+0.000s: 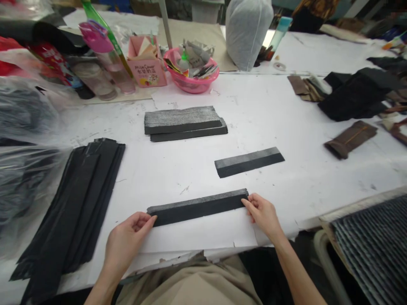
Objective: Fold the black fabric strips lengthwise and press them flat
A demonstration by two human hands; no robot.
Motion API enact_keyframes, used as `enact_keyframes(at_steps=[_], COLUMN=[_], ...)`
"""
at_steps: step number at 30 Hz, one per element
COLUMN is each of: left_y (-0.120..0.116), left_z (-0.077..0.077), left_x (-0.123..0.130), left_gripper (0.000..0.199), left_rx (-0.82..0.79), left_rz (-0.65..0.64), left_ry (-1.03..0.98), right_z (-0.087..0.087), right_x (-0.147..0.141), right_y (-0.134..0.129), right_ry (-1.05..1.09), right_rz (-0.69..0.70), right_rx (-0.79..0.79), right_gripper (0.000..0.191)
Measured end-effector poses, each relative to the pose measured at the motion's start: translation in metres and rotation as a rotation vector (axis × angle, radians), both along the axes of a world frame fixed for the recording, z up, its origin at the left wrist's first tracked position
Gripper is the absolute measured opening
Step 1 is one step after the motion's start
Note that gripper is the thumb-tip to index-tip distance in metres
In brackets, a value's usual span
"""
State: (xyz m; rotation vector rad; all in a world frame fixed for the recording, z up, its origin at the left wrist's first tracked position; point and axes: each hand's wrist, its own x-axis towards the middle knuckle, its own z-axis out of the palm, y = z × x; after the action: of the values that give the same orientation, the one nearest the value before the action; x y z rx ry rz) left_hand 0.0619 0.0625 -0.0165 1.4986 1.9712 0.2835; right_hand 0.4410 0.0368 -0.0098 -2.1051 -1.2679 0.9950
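A long black fabric strip (200, 209) with a grey upper edge stretches between my hands, low over the white tabletop. My left hand (127, 237) pinches its left end between thumb and fingers. At the other end, my right hand (261, 213) grips the corner the same way. Just beyond lies a shorter strip (249, 162), half grey and half black. Farther back sits a stack of folded strips (184, 123), grey on top with black front edges. To the left, a pile of long black fabric strips (79, 195) reaches toward the table's near edge.
A pink basket (192, 80) of odds and ends, a pink box (148, 70) and bottles stand at the back left. Clear plastic bags (25, 127) bulge at far left. Brown folded fabric (351, 139) and black cloth (356, 93) lie right. A striped surface (375, 237) is at lower right.
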Motion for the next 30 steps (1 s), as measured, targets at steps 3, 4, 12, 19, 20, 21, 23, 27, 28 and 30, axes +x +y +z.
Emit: enact_keyframes(at_steps=[3, 4, 12, 19, 20, 21, 23, 27, 28, 30], left_y=[0.0, 0.0, 0.002, 0.002, 0.002, 0.002, 0.002, 0.002, 0.002, 0.002], left_z=[0.0, 0.0, 0.0, 0.004, 0.006, 0.007, 0.009, 0.009, 0.009, 0.009], left_x=[0.0, 0.0, 0.0, 0.004, 0.006, 0.007, 0.009, 0.011, 0.011, 0.011], left_gripper=[0.04, 0.04, 0.04, 0.039, 0.039, 0.038, 0.036, 0.033, 0.033, 0.032], left_rx=[0.002, 0.006, 0.001, 0.053, 0.055, 0.053, 0.047, 0.053, 0.052, 0.051], left_rz=[0.001, 0.001, -0.007, -0.027, -0.028, -0.031, -0.033, -0.021, -0.016, -0.009], left_ry=[0.026, 0.032, 0.04, 0.03, 0.027, 0.019, 0.004, -0.018, -0.018, -0.022], right_z=[-0.002, -0.002, 0.005, 0.003, 0.002, 0.002, 0.001, 0.008, 0.011, 0.019], right_x=[0.0, 0.0, -0.004, -0.001, 0.0, 0.001, 0.003, -0.003, -0.009, -0.026], right_y=[0.0, 0.0, 0.002, 0.003, 0.003, 0.002, 0.001, 0.001, 0.002, 0.007], right_ry=[0.002, -0.003, -0.038, -0.265, -0.337, -0.413, -0.532, -0.673, -0.705, -0.723], right_rz=[-0.004, -0.004, -0.001, 0.056, 0.062, 0.063, 0.062, 0.112, 0.136, 0.208], right_rx=[0.009, 0.009, -0.003, -0.037, -0.042, -0.044, -0.041, 0.121, 0.2, 0.344], right_gripper=[0.033, 0.032, 0.026, 0.026, 0.028, 0.029, 0.033, 0.033, 0.032, 0.029])
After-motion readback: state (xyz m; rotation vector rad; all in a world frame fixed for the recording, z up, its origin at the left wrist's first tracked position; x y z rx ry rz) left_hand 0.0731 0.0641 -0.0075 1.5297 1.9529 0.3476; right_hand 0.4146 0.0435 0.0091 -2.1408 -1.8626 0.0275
